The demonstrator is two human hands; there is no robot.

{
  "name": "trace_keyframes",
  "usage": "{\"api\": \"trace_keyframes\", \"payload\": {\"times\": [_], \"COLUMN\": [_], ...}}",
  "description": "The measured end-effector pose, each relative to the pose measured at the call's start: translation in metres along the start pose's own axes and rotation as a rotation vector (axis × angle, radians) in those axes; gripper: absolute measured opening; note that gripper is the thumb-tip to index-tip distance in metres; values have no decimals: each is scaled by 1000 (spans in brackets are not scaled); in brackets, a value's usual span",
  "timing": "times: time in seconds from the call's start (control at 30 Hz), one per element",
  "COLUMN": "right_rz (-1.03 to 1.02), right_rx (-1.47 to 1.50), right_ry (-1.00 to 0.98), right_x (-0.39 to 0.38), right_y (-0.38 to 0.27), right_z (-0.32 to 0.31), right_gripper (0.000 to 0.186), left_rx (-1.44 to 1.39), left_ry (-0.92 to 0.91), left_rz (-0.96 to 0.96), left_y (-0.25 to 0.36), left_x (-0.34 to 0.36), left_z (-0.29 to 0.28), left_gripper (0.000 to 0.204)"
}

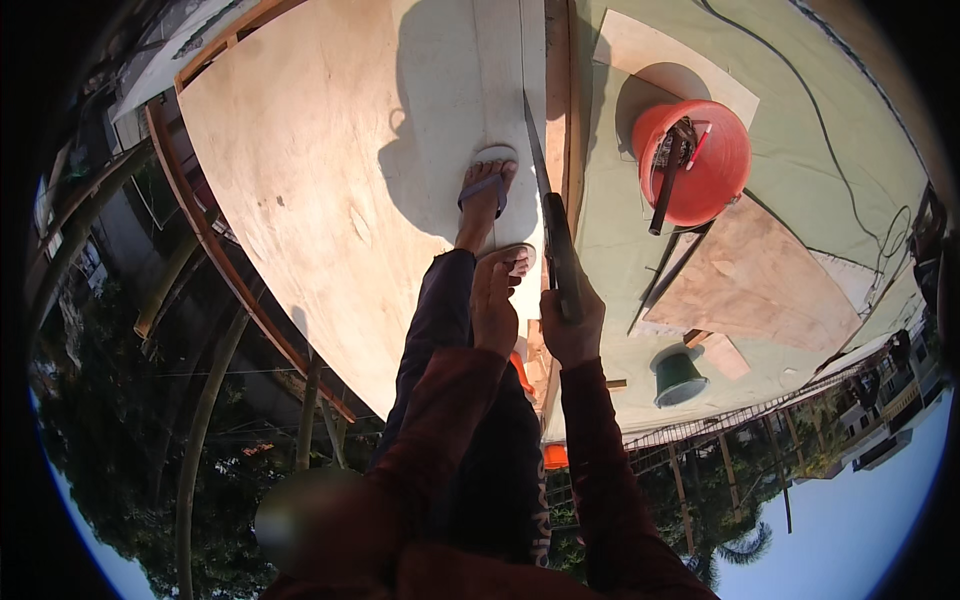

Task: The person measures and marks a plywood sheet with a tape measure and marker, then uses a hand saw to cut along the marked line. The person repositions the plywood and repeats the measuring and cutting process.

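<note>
My right hand point(573, 322) is closed around the dark handle of a handsaw point(537, 150). The saw's long, narrow blade points away from me and meets a thin straight line near the right edge of a pale plywood sheet point(300, 150). My left hand point(494, 308) is beside my bent leg, fingers loosely extended and holding nothing visible. Just beyond it are my sandalled feet, one sandal point(486, 192) planted on the sheet left of the blade.
To the right, a red bucket point(735, 150) holds tools. Plywood offcuts point(770, 280) and a dark green bucket point(679, 378) rest on the pale green surface, with a black cable point(820, 110) farther right. Wooden framing point(225, 255) and poles border the left side.
</note>
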State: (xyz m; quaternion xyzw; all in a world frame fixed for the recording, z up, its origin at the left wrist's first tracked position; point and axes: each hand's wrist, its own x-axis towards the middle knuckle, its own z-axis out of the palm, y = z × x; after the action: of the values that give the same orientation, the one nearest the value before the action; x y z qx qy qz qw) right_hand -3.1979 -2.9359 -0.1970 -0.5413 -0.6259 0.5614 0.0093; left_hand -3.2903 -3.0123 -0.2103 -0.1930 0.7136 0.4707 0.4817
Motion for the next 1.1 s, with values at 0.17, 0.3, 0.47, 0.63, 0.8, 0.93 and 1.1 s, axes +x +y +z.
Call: {"api": "trace_keyframes", "payload": {"times": [0.17,0.3,0.47,0.63,0.8,0.93,1.1], "right_rz": [6,121,-79,139,98,70,191], "right_rx": [-48,-54,-132,-3,-134,-150,-16], "right_ry": [-27,-79,-22,-47,-72,-81,-71], "right_x": [-26,45,-26,6,16,-80,-19], "right_y": [-7,3,-24,18,27,0,42], "right_z": [-10,8,-15,7,14,-27,0], "right_gripper": [68,68,70,69,70,74,68], "left_rx": [-14,51,-87,-79,-11,-73,28], "left_ry": [23,-9,-20,-14,-8,-20,-88], "left_rz": [112,78,53,82,71,49,106], "left_y": [-2,1,3,2,9,8,4], "left_x": [-1,-2,5,6,5,7,5], "left_z": [0,0,1,2,0,2,3], "left_gripper": [33,32,29,28,27,26,22]}}
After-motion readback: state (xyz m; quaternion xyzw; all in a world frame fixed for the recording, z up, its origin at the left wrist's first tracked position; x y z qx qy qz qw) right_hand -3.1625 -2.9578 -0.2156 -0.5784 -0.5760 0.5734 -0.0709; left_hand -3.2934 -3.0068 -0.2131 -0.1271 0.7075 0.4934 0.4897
